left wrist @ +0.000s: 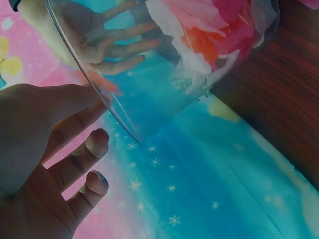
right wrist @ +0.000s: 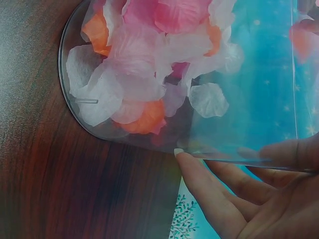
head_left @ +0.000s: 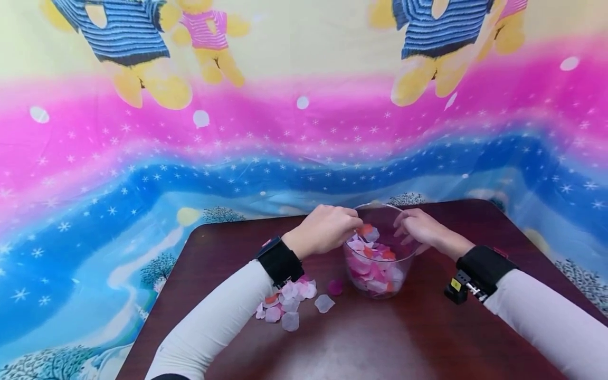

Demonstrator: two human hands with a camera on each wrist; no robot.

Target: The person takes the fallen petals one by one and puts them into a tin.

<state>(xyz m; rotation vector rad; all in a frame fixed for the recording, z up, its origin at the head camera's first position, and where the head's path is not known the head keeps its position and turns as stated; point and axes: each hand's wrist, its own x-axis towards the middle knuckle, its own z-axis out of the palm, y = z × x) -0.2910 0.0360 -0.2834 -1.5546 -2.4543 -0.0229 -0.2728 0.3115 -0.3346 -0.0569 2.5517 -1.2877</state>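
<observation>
A clear bowl stands on the dark wooden table, partly filled with pink, white and orange petals. My left hand hovers at the bowl's left rim with curled fingers and pinches an orange petal over the opening. In the left wrist view the left hand sits just outside the bowl. My right hand rests straight, spread fingers against the right wall. The right wrist view shows those fingers lying along the bowl beside the petals.
A small heap of loose petals lies on the table under my left forearm, with a magenta petal next to the bowl. A bright cartoon cloth hangs behind the table and drapes past its edges. Black bands sit on both wrists.
</observation>
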